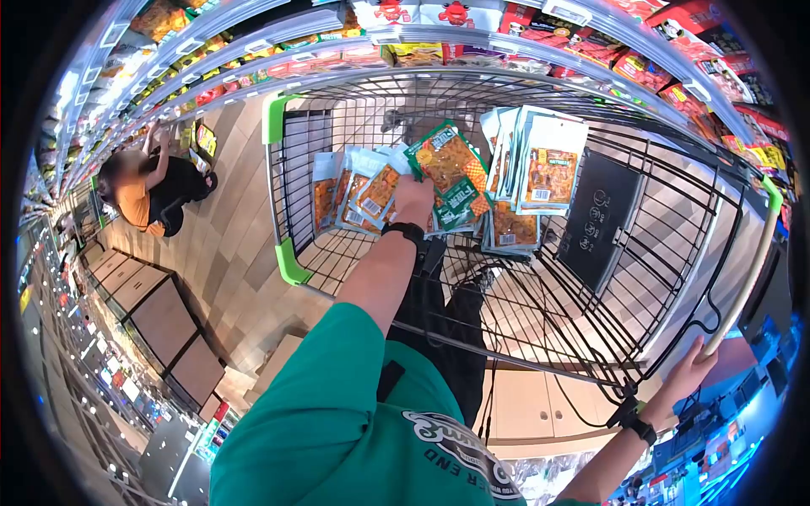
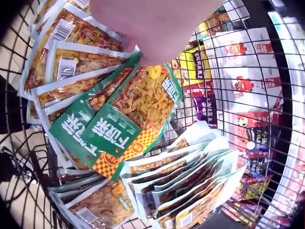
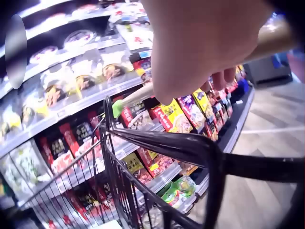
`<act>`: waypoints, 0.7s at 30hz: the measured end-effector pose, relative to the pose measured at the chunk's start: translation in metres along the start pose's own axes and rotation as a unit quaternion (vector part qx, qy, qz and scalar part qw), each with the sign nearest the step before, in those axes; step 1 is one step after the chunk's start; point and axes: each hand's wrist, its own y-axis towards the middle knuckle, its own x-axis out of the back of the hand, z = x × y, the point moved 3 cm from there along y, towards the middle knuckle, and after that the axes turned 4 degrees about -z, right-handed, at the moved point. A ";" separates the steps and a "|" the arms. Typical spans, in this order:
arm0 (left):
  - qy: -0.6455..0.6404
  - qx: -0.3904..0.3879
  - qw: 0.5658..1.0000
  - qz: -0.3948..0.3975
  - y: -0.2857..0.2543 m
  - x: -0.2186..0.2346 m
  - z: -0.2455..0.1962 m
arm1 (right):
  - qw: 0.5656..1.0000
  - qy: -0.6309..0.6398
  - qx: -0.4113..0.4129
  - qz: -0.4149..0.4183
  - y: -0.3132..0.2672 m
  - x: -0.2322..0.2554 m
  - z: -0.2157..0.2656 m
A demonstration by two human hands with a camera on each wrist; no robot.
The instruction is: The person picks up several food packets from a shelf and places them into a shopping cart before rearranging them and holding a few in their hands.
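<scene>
My left hand (image 1: 413, 198) reaches into a wire shopping cart (image 1: 641, 278) and holds two green snack packets (image 1: 447, 173) by their upper edge. In the left wrist view the green packets (image 2: 128, 119) hang below my left hand (image 2: 157, 28), fanned over stacks of white-edged packets (image 2: 186, 186). Inside the cart, one stack of white-edged packets (image 1: 354, 190) stands left of that hand and another (image 1: 540, 164) stands to its right. My right hand (image 1: 688, 371) grips the cart's tan handle (image 1: 753, 278); in the right wrist view its fingers (image 3: 205, 43) curl over the handle (image 3: 274, 40).
Store shelves (image 1: 506, 34) packed with snack bags run along the far side of the cart. A person (image 1: 139, 190) crouches by the shelves at the left. Low display tables (image 1: 160, 312) stand on the tiled floor at lower left.
</scene>
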 end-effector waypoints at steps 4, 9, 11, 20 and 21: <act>-0.192 0.070 0.976 0.080 0.012 -0.022 0.007 | 0.999 -0.004 0.024 -0.029 -0.002 -0.001 0.003; -0.156 -0.042 0.986 0.043 0.014 -0.022 -0.007 | 0.999 -0.009 0.015 -0.027 -0.003 -0.003 0.001; -0.107 -0.078 0.991 0.010 0.016 -0.025 -0.006 | 0.999 -0.010 0.014 -0.028 -0.004 -0.003 -0.001; -0.173 -0.062 0.982 0.052 -0.056 0.001 -0.062 | 0.996 -0.062 0.030 -0.052 -0.001 -0.003 -0.012; -0.177 -0.068 0.981 0.044 -0.039 -0.005 -0.056 | 0.998 -0.035 0.036 -0.034 -0.001 -0.004 -0.012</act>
